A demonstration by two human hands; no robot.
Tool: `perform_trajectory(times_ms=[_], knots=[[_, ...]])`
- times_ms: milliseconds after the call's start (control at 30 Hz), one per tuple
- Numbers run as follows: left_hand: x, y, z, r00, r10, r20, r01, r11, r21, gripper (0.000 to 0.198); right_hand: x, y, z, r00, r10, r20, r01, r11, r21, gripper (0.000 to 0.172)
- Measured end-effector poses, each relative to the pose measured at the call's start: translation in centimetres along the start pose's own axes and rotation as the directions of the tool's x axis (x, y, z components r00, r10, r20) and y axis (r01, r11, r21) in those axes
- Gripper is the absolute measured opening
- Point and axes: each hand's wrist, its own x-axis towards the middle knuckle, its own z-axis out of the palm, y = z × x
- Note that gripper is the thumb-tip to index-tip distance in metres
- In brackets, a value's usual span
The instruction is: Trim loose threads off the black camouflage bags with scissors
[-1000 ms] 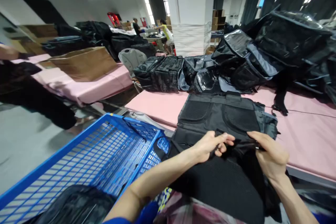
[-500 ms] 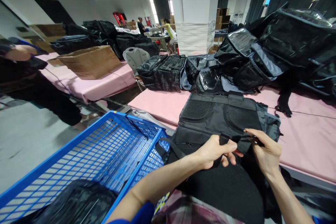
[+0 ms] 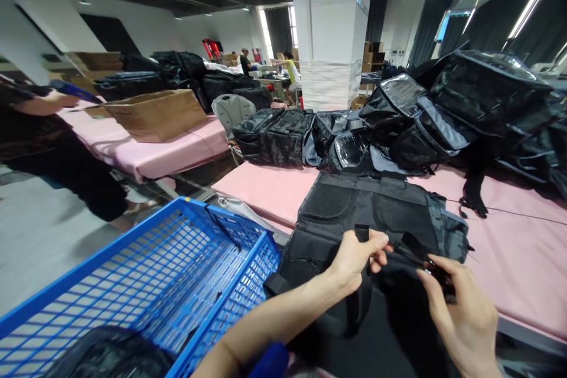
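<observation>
A black and grey backpack (image 3: pixel 376 207) lies flat on the pink table (image 3: pixel 522 248), its near end hanging over the edge toward me. My left hand (image 3: pixel 357 257) pinches a black strap (image 3: pixel 362 231) whose end sticks up above my fingers. To the right, my right hand (image 3: pixel 465 316) is closed around a small black buckle (image 3: pixel 436 271) on the same strap. Both hands are close together over the backpack's near end.
A blue wire basket (image 3: pixel 146 283) stands at my left with a black bag in its near corner. Several black bags (image 3: pixel 398 112) are piled at the table's far side. A person in black (image 3: pixel 57 147) stands at the left by another pink table with a cardboard box (image 3: pixel 155 112). A white pillar (image 3: pixel 330 29) rises behind.
My left hand has lifted the strap end so it sticks up. My right hand has come lower and nearer to me with the buckle. The view has tilted up slightly.
</observation>
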Motion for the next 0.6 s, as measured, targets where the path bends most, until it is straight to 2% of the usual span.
perform_trajectory(times_ms=[67,133,300,500,600], knots=[[0.0,-0.2,0.3,1.000,-0.004,0.019,0.004,1.000,0.001,0.044,0.0,-0.7,-0.1,0.993,-0.110,-0.034,0.108,0.992,-0.064,0.017],[-0.1,-0.3,0.4,0.999,-0.001,0.041,0.001,1.000,0.013,0.043,0.2,-1.0,0.0,0.987,-0.156,-0.039,0.152,0.983,-0.102,0.019],[-0.3,-0.6,0.4,0.998,0.031,0.047,-0.033,0.998,0.047,0.043,0.4,-0.6,0.2,0.992,-0.122,-0.017,0.121,0.991,-0.051,0.015],[-0.1,-1.0,0.2,0.999,0.014,0.040,-0.014,1.000,0.008,0.043,0.2,-0.6,0.0,0.997,-0.071,-0.003,0.071,0.997,0.036,0.012],[-0.2,-1.3,0.3,0.998,0.049,0.039,-0.051,0.998,0.043,0.039,0.3,-1.0,0.0,0.993,-0.113,0.012,0.113,0.994,0.008,0.016]])
